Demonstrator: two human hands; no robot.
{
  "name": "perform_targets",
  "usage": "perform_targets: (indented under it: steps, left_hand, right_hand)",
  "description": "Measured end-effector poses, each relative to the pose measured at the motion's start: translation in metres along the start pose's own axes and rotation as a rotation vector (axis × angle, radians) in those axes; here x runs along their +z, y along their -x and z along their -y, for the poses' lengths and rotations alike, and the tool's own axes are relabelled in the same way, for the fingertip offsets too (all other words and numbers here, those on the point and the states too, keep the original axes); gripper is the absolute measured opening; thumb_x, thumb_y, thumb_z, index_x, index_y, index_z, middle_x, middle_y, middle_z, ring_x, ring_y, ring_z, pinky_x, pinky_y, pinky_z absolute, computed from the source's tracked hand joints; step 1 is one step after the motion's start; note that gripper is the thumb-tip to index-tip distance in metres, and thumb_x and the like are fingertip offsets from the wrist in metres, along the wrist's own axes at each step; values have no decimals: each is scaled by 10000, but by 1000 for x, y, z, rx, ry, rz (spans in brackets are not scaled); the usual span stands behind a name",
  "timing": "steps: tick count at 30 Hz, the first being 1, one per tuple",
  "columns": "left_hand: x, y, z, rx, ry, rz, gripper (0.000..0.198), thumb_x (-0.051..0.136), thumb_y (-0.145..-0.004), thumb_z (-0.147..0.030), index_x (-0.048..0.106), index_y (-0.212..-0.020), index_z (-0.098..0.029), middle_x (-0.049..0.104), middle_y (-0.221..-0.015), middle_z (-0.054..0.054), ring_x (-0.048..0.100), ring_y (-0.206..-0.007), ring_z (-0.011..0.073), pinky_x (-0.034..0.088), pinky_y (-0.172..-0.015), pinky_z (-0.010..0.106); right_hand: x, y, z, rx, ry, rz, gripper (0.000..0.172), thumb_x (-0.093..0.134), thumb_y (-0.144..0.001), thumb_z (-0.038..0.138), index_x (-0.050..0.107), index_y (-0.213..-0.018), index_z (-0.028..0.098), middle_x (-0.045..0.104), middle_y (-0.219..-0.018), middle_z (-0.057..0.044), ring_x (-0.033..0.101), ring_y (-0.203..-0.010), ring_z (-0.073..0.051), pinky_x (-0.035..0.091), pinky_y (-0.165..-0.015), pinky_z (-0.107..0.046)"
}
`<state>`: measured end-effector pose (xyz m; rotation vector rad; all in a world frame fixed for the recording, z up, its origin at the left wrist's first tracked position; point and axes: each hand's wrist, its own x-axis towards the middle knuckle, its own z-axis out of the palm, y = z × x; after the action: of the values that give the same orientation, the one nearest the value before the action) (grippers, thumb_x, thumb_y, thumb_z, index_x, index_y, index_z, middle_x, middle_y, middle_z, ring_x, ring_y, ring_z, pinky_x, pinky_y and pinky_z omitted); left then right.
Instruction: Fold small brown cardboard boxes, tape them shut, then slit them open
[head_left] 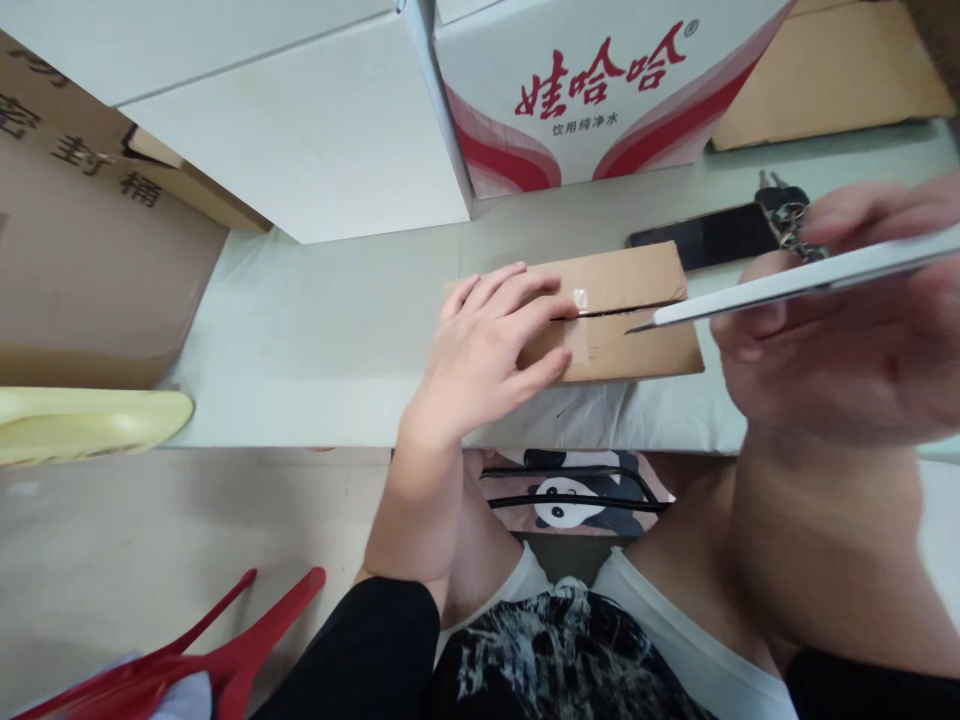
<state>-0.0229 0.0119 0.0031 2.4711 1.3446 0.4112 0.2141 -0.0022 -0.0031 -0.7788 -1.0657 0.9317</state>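
Note:
A small brown cardboard box (645,345) lies on the pale green table surface, with a dark seam along its top and a piece of clear tape across it. My left hand (487,345) rests on the box's left part, palm down, fingers spread. Raised at the right, my right hand (825,370) is closed around a slim white pen-like tool (810,282). Its dark pointed tip faces left and appears over the box's top near the seam; whether it touches the cardboard I cannot tell. The tool's far end runs out of view.
Behind the box lie a black phone (709,238) and a bunch of keys (784,205). White cartons (322,140), one printed with red lettering (600,90), stand at the back. A large brown carton (90,230) is at left. A red stool (225,650) stands below left.

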Motion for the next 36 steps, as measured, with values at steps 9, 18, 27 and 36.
perform_targets:
  steps: [9,18,27,36]
  left_hand:
    - [1,-1,1,-4,23,-54,405,630,-934,-450,646,-1305,-288,643,-1467,41,518,-1429,304,330,-1228,478]
    - [2,-2,3,1,37,-64,386,658,-916,-447,662,-1258,-268,653,-1457,52,538,-1411,304,340,-1213,469]
    - [2,-2,3,1,26,-51,415,639,-931,-471,668,-1293,-270,645,-1461,54,527,-1409,307,337,-1216,473]
    - [0,-1,-2,-33,-27,26,413,572,-981,-442,664,-1381,-394,584,-1522,15,433,-1481,310,252,-1254,541]
  right_hand:
    - [20,12,-16,-84,-17,36,173,828,-797,242,662,-792,194,737,-793,-9,656,-537,-122,508,-436,-278]
    - [17,14,-13,-79,200,134,109,713,-787,123,636,-765,196,701,-765,16,624,-570,-88,470,-466,-224]
    - [14,15,-12,-106,293,167,102,682,-767,129,623,-741,207,703,-764,18,584,-568,-96,420,-471,-254]
    - [13,16,-9,-112,426,214,111,667,-759,119,612,-731,212,706,-766,18,596,-620,-110,424,-507,-255]
